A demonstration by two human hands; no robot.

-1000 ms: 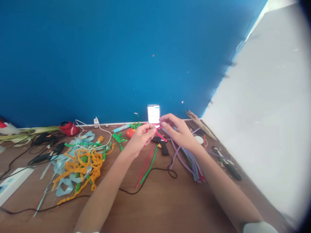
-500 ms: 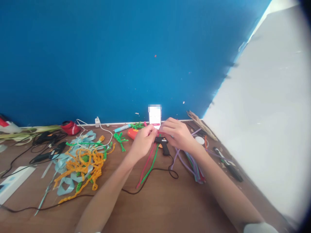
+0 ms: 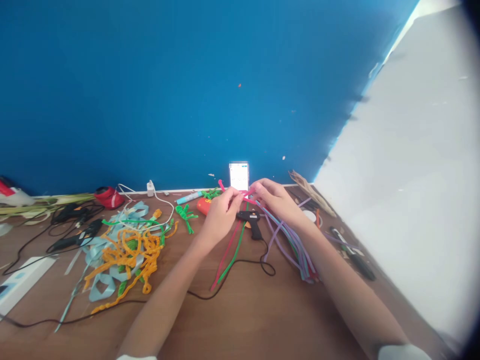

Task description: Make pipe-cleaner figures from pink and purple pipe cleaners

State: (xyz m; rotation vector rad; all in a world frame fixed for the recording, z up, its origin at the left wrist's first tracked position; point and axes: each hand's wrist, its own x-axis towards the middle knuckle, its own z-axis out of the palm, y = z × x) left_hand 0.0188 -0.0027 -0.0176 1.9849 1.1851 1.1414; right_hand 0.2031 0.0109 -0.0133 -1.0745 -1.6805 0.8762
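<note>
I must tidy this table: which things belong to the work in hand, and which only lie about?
In hand:
- pink fuzzy stem, in left hand and right hand

Apparently lying about:
- tangled orange fuzzy strands
- shiny light-blue ribbon
- white power strip

Pink stem (image 3: 249, 193): covered where left hand (image 3: 222, 212) and right hand (image 3: 277, 202) pinch it; exact bend unreadable. Phone (image 3: 239, 177): screen figures too small and washed out, top strip blurred. Red-orange object (image 3: 203, 205): one side behind left hand. Purple stems (image 3: 301, 252): upper ends partly behind right hand. Marker (image 3: 189, 198): lettering illegible. Power strip (image 3: 28, 280): cut by left edge. Right sleeve (image 3: 403, 352): cut by bottom edge.
</note>
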